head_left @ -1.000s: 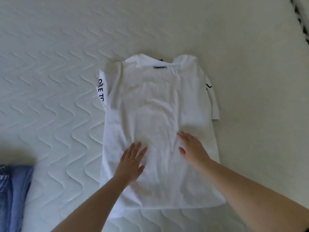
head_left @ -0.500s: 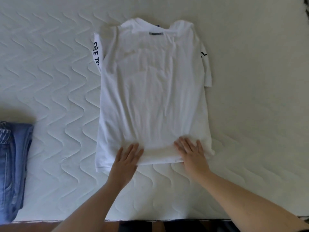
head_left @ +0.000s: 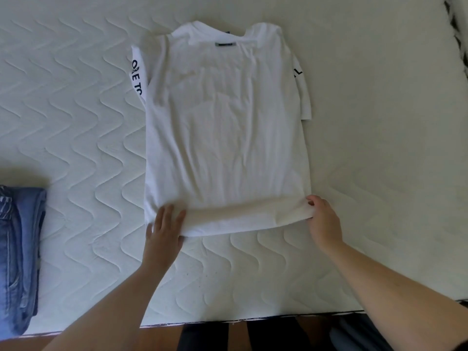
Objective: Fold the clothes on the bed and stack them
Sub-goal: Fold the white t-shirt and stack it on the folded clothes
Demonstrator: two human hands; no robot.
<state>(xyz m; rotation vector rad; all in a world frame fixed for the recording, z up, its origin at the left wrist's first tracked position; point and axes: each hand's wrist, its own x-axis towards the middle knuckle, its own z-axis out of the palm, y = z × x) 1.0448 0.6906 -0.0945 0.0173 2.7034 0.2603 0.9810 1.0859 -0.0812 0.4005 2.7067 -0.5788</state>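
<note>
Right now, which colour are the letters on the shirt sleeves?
Dark, navy or black, on the white shirt; the head view shows them best.

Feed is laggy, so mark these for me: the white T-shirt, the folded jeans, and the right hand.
white T-shirt (head_left: 228, 127), head view, middle of the body panel.
folded jeans (head_left: 20, 254), head view, middle of the denim stack.
right hand (head_left: 323, 221), head view, back of the hand.

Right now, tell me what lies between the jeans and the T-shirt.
Only bare quilted mattress lies between the jeans and the T-shirt, as the head view shows.
</note>
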